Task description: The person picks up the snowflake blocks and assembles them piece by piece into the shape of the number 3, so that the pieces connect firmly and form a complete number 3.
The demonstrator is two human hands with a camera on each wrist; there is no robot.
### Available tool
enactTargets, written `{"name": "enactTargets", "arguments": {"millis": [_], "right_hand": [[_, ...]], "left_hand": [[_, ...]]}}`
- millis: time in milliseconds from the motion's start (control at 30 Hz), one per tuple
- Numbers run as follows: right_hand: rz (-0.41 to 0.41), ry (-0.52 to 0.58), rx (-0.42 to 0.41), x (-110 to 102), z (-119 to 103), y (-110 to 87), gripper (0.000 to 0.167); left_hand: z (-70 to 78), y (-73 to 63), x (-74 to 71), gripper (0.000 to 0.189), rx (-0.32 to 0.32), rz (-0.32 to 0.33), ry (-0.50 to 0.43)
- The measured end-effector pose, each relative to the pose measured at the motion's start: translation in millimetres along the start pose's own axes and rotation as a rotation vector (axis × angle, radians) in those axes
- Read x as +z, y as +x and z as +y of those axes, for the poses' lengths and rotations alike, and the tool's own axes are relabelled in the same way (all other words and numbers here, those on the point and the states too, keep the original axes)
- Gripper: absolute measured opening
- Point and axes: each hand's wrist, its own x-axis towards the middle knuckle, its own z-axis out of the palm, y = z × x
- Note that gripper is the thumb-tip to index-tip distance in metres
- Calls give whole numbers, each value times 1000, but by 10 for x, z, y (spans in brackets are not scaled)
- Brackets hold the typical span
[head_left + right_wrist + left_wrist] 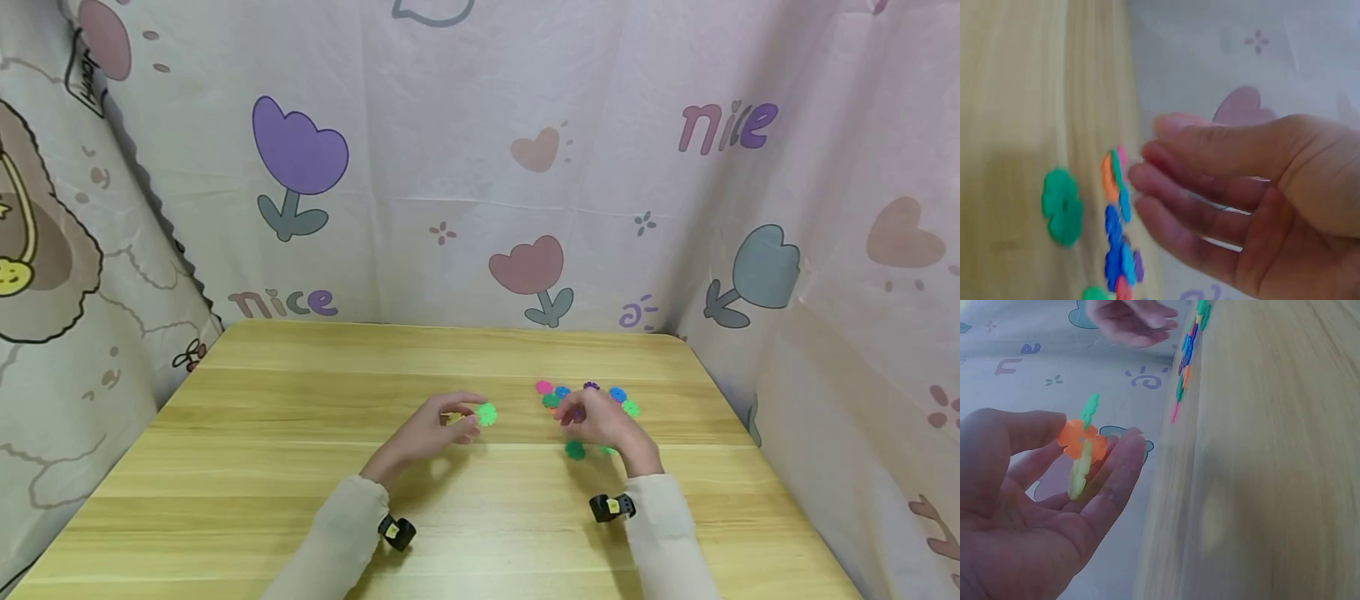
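Note:
My left hand (427, 429) is raised over the table, left of the loose pieces. Between its thumb and fingers it pinches an orange flower-shaped plastic disc (1074, 440). A light green disc (1089, 411) and a yellow disc (1080, 472) are joined to the orange one at opposite edges. My right hand (603, 419) hovers above a group of flower-shaped discs, fingers loosely bent, with nothing seen in its grasp. Nearest this hand lie a dark green disc (1062, 207), an orange disc (1109, 178) and several blue ones. It partly hides the group in the head view.
The discs lie at the right of the wooden table (300, 517), among them a pink one (543, 387) and a light green one (631, 409). A printed curtain (420, 125) hangs behind the table and along both sides. Each wrist wears a small black camera (397, 532).

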Motion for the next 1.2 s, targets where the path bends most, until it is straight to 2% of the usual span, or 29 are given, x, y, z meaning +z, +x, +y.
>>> {"name": "enactTargets", "arguments": {"millis": [100, 300, 633, 900, 1200], "right_hand": [[-36, -23, 60, 4, 70, -22, 18], [-108, -55, 129, 35, 141, -33, 32], [-143, -59, 100, 72, 189, 3, 23], [-142, 10, 40, 88, 176, 18, 19], [-115, 95, 75, 113, 122, 31, 16]], "left_hand": [[15, -2, 5, 41, 7, 1, -5], [32, -3, 11, 38, 22, 16, -2], [18, 9, 28, 33, 17, 14, -38], [19, 6, 27, 42, 9, 7, -53], [5, 13, 11, 41, 34, 15, -50]]}}
